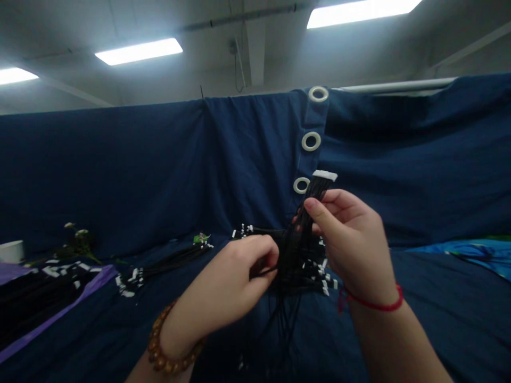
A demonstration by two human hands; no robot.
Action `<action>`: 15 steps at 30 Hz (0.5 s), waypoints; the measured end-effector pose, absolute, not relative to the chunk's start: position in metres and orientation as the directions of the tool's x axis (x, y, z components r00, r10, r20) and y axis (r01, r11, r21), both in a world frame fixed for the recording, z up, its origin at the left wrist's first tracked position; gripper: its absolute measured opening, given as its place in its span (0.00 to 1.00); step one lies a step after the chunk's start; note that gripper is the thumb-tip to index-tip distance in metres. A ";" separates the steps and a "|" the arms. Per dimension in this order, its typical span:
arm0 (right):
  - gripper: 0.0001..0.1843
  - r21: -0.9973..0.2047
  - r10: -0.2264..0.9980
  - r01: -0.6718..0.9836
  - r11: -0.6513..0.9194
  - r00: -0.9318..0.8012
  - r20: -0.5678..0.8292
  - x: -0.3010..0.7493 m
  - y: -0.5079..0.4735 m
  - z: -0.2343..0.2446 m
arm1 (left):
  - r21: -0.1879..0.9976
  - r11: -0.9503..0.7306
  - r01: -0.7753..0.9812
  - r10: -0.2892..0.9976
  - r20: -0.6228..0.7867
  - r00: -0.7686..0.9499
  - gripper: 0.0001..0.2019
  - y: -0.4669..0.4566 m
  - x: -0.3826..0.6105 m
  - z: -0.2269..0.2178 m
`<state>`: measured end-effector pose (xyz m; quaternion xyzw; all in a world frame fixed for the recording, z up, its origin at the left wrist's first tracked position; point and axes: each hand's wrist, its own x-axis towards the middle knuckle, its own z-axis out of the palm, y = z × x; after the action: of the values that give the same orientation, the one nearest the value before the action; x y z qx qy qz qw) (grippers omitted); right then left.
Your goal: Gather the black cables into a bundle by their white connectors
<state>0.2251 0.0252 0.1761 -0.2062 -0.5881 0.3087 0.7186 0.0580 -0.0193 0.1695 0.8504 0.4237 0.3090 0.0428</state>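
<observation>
My right hand is closed around a bundle of black wires, pinching it between thumb and fingers just below its flat white connector. The bundle slants down to the left, and its loose strands hang over the cloth. To its left, my left hand is closed with fingers curled, thumb and fingertip pinching thin black strands beside the lower bundle. Behind both hands lies a pile of black wires with small white connectors, partly hidden by the held bundle.
Dark blue cloth covers the table, and a blue curtain with white rings stands behind. On the left are more wires, a purple-edged heap of wires, flowers and a white cup. Bright blue fabric lies right.
</observation>
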 end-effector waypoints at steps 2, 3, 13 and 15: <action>0.12 -0.687 0.705 -0.200 0.699 0.029 0.709 0.223 0.025 0.175 | 0.466 -0.611 0.639 0.764 0.560 0.322 0.05 -0.019 0.058 0.171; 0.12 -0.704 0.716 -0.202 0.681 -0.019 0.698 0.222 0.025 0.175 | 0.549 -0.591 0.591 0.782 0.568 0.256 0.07 -0.019 0.056 0.172; 0.07 -0.706 0.616 -0.107 0.700 -0.409 0.673 0.219 0.025 0.170 | 0.922 -0.293 0.254 0.873 0.150 0.464 0.11 -0.023 0.037 0.177; 0.07 -0.707 0.602 -0.052 0.706 -0.483 0.636 0.219 0.024 0.170 | 0.959 -0.242 0.147 0.868 0.147 0.475 0.10 -0.021 0.040 0.176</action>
<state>0.2190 0.0237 0.1698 -0.1740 -0.7902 0.3419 0.4779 0.0396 -0.0211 0.1762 0.6999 0.3624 0.3625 0.4974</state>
